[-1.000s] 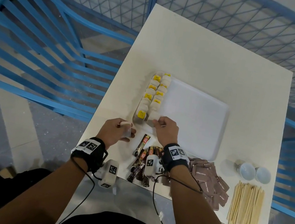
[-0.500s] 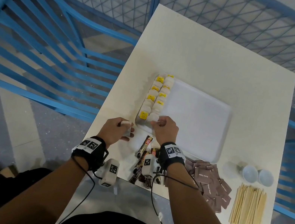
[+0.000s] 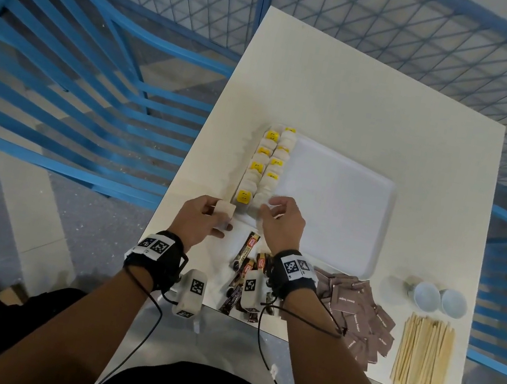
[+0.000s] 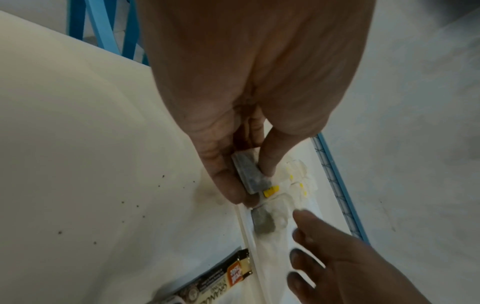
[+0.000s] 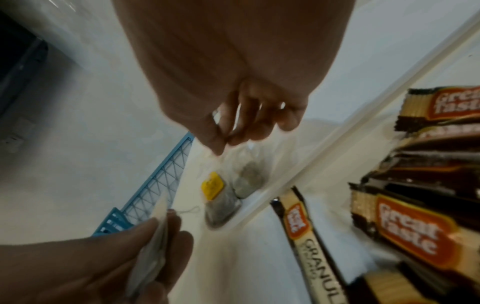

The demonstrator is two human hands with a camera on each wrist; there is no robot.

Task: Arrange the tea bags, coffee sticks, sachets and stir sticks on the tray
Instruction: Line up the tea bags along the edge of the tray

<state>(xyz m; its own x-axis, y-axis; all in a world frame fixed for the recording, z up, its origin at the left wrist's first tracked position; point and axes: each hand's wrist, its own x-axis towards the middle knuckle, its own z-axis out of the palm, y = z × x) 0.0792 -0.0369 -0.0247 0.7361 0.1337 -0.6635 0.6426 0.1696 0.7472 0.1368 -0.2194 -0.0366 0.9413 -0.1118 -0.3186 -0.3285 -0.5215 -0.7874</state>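
A white tray [image 3: 337, 206] lies mid-table with two columns of tea bags [image 3: 266, 167] along its left edge. My right hand [image 3: 279, 218] hovers over the near end of the right column. Its thumb and fingertips pinch the top of the tea bag [image 5: 248, 174] lying there. My left hand [image 3: 207, 217] sits just left of the tray's near corner and holds another tea bag [image 3: 224, 213] [image 4: 249, 172] between thumb and fingers. That bag's yellow tag [image 4: 271, 190] dangles below it. Coffee sticks [image 3: 246, 253] [image 5: 405, 226] lie near my wrists.
Brown sachets [image 3: 355, 314] are piled right of my right wrist and wooden stir sticks [image 3: 423, 353] lie at the near right. Two small white cups [image 3: 426, 297] stand behind the sticks. Blue chairs [image 3: 76, 93] and mesh fencing surround the table.
My right hand has edged slightly forward over the near end of the tea bag column. The left hand, still holding its tea bag, has drifted a little toward the tray corner.
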